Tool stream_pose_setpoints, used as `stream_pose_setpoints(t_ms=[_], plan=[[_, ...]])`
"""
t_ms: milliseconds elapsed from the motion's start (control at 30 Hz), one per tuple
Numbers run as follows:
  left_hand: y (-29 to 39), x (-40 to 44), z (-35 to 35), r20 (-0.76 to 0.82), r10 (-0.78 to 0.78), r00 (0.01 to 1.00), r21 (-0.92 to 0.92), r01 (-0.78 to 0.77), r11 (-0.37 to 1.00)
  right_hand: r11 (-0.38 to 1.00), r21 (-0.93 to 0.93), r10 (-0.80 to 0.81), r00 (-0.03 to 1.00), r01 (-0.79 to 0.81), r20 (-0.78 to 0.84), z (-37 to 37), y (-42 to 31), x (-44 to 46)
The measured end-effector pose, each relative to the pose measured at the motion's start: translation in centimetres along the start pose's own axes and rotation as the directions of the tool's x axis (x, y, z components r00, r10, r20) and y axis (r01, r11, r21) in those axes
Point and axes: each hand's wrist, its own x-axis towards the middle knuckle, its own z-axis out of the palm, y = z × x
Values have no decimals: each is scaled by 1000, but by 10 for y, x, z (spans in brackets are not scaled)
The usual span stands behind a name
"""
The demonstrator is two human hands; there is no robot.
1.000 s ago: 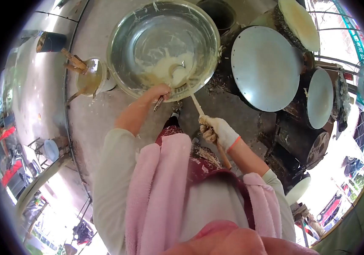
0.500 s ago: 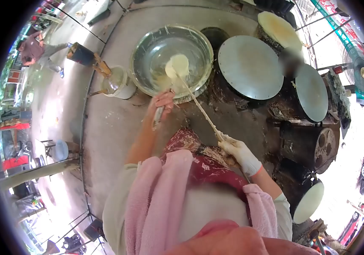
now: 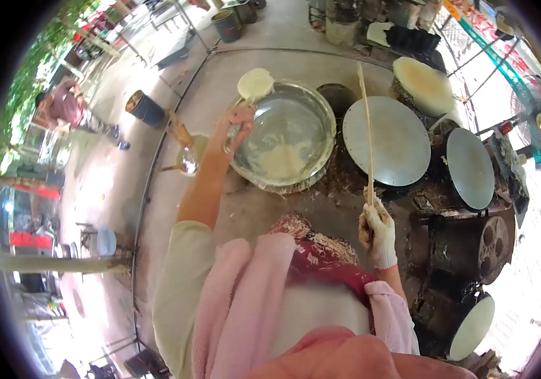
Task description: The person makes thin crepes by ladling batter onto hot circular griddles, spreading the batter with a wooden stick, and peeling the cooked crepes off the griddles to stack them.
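Observation:
A ladle [image 3: 256,84] brimming with pale batter is above the far left rim of the metal basin [image 3: 328,120]. My left hand [image 3: 240,119] is closed round its handle. Thin batter [image 3: 281,162] lies in the near part of the basin and smears its sides. My right hand [image 3: 378,226], in a stained white glove, grips a long thin wooden stick [image 3: 368,139]. The stick points away from me and passes over the left part of a round griddle [image 3: 390,142].
Farther right stands another griddle [image 3: 470,169]; a third, at the back, bears a pale pancake [image 3: 423,86]. A dark stove drum [image 3: 457,249] is at near right. Left of the basin are a container [image 3: 196,155] and a dark bin [image 3: 145,108]. A person [image 3: 68,110] is at far left.
My left hand has lifted the ladle from inside the basin to above its far left rim. My right hand has swung the stick from the basin to over the griddle. The view has shifted.

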Motion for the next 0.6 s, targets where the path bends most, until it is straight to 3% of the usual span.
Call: stream_pose_setpoints(t_ms=[33,100,200,233,333,367,467,500,567,600], plan=[[-6,9,2,39,-23,999,67,21,998,1000,8,11,999,-10,-31,0,3,10],[-29,39,-4,7,-428,904,57,427,902,996,4,-87,988,88,-124,-18,26,28],[-25,76,18,157,-434,887,234,393,889,994,-77,-100,958,82,-267,-28,22,30],[-30,92,28,265,-478,837,105,468,878,992,-119,-65,946,29,-317,-25,10,29],[-38,136,78,407,-612,679,62,647,760,972,-223,-28,917,-67,-398,-62,9,40],[-65,149,89,507,-623,595,-193,783,591,979,-199,-45,903,-45,-427,-77,16,47],[-117,161,151,670,-587,454,-196,871,450,985,-170,-63,883,-20,-465,-123,11,63],[-141,162,174,666,-595,450,-100,844,526,986,-167,-64,882,-17,-466,-140,6,71],[-183,163,231,607,-625,491,52,761,647,952,-219,-292,845,212,-448,-191,25,110],[-200,159,258,572,-633,522,130,705,698,931,-282,-338,837,230,-431,-202,18,122]])
